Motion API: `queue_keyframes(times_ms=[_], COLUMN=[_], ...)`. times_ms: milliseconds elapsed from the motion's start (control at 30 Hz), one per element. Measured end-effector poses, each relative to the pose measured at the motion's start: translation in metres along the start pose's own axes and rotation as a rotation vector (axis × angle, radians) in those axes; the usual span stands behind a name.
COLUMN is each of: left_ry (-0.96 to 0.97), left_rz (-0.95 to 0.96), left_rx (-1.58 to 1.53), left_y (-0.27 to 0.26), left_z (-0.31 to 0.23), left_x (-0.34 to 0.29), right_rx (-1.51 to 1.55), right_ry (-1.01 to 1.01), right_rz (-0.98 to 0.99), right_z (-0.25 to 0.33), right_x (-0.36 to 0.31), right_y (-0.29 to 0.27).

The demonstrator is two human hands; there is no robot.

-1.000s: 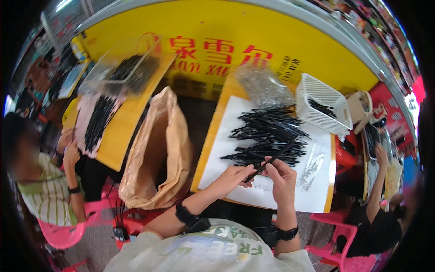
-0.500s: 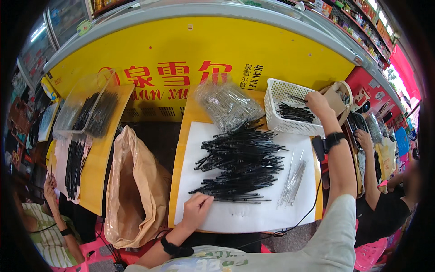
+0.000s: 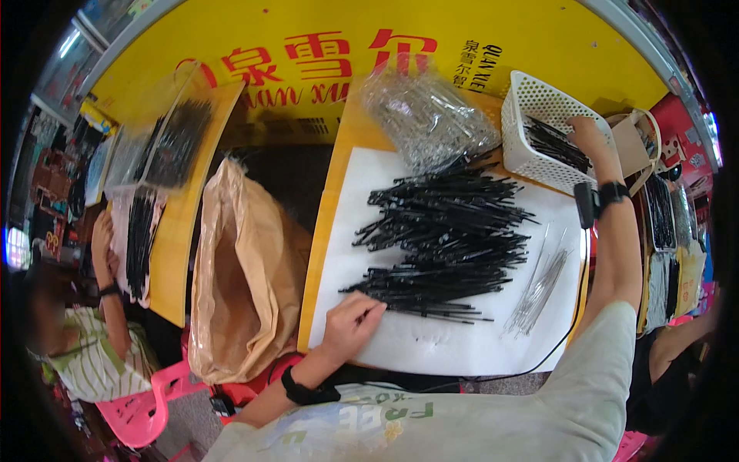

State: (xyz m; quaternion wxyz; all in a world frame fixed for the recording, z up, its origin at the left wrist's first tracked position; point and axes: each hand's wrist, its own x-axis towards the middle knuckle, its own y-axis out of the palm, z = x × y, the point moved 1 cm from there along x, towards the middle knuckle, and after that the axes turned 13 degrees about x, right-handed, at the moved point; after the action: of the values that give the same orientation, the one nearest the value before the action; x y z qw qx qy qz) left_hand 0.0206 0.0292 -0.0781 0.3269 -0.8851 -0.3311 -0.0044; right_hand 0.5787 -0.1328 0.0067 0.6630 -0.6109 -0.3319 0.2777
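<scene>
The black sticks (image 3: 446, 219) seem light, stiff, best pinched mid-length, but I cannot tell if left hand (image 3: 348, 326) or right hand (image 3: 594, 142) has one in grip.

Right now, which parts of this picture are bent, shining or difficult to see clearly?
Head view: the yellow panel bows along its upper right edge, and the picture's corners are black; same view, the clear plastic bag glints; same view, the piled black sticks merge darkly, so single ones are hard to separate.

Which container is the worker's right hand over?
The white basket: the right hand is above its opening, not over the brown bag or clear bin.
</scene>
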Motion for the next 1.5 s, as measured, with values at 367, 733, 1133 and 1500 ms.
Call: queue_keyframes(times_ms=[367, 733, 1133, 1500], left_ry=[-0.004, 0.372, 0.474, -0.136], left_rz=[-0.108, 0.149, -0.075, 0.092], left_rx=[-0.167, 0.646, 0.766, -0.313], left_y=[-0.017, 0.046, -0.014, -0.068], left_z=[-0.017, -0.064, -0.065, 0.012], left_x=[0.012, 0.208, 0.152, 0.004], right_rx=[0.865, 1.257, 1.356, 0.871], right_ry=[0.048, 0.016, 0.301, 0.502], right_rz=[-0.248, 0.001, -0.158, -0.431], right_z=[0.225, 0.377, 0.314, 0.216], right_x=[-0.253, -0.366, -0.383, -0.382], right_y=[-0.098, -0.035, 0.0, 0.033])
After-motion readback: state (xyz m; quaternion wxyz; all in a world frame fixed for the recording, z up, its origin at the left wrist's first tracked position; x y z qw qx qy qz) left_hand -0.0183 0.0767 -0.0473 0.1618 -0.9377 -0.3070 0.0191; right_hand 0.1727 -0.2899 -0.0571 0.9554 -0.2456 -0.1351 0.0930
